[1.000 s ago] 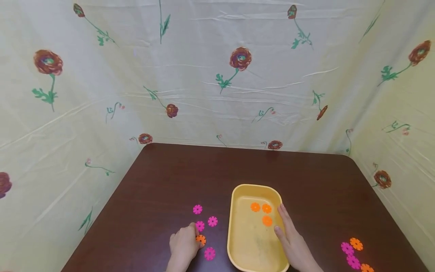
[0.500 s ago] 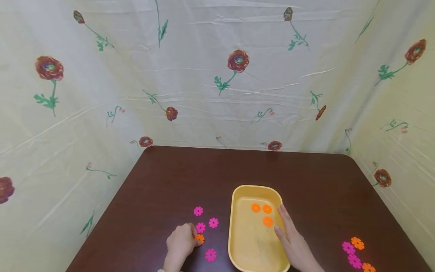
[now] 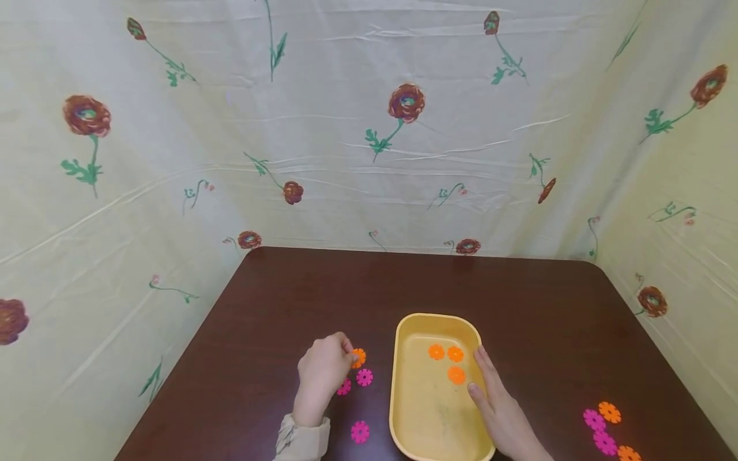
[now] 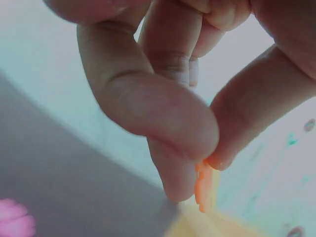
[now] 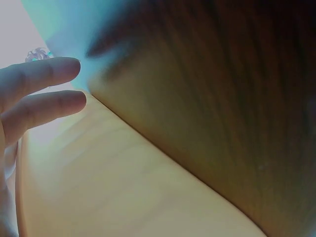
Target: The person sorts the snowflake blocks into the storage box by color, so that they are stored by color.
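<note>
The left hand [image 3: 323, 371] is raised just above the brown table [image 3: 323, 288], to the left of the yellow tray [image 3: 403, 384], and pinches an orange flower disc [image 3: 359, 357] between thumb and fingertip. The left wrist view shows the same disc [image 4: 203, 190] edge-on, gripped at its top by the thumb and a curled finger, with the tray's yellow rim blurred below it. Under and beside that hand 3 pink discs lie flat on the table: 1 partly hidden by the fingers [image 3: 344, 387], 1 just right of it [image 3: 364, 377], and 1 nearer the table's front edge [image 3: 360, 431].

The right hand [image 3: 498, 410] rests against the tray's right rim with fingers straight and relaxed, gripping nothing; the right wrist view shows 2 of its fingers [image 5: 47, 86] stretched out along the tray's yellow wall [image 5: 123, 182]. Inside the tray 3 orange discs [image 3: 448, 360] lie close together near the far end, beside the right fingertips.

At the table's right front corner sits a small group of 2 pink and 2 orange discs [image 3: 604, 432], well apart from both hands
</note>
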A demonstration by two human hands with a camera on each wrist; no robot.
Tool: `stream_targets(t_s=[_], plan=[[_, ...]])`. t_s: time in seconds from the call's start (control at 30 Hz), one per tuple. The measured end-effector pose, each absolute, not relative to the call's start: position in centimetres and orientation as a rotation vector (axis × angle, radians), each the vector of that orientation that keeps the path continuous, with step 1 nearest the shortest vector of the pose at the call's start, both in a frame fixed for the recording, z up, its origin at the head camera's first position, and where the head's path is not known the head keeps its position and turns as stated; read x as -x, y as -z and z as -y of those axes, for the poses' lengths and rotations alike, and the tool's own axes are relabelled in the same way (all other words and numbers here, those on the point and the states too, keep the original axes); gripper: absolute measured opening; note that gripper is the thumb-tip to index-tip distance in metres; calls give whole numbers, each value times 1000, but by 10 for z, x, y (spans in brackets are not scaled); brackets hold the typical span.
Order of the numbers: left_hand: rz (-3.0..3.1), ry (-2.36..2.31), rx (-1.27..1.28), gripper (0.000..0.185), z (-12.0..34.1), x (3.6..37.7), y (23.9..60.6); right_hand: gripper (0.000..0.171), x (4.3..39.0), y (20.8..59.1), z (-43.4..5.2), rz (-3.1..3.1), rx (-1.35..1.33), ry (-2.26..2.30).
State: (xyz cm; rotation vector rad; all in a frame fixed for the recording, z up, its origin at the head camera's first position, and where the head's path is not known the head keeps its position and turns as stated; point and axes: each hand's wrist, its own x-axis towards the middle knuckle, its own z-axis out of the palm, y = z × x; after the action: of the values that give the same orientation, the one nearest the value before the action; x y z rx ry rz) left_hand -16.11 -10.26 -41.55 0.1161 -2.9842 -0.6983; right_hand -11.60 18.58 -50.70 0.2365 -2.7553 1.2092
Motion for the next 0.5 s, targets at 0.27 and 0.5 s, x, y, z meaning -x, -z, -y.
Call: stream_targets(t_s=[0.27,0.5], plan=[[2915,770,82,17,44,187,371,55,115,508,-184,2758,-233,-1237],[2949,818,152,18,11,197,363,56,116,507,-187,2776,-226,-1225]])
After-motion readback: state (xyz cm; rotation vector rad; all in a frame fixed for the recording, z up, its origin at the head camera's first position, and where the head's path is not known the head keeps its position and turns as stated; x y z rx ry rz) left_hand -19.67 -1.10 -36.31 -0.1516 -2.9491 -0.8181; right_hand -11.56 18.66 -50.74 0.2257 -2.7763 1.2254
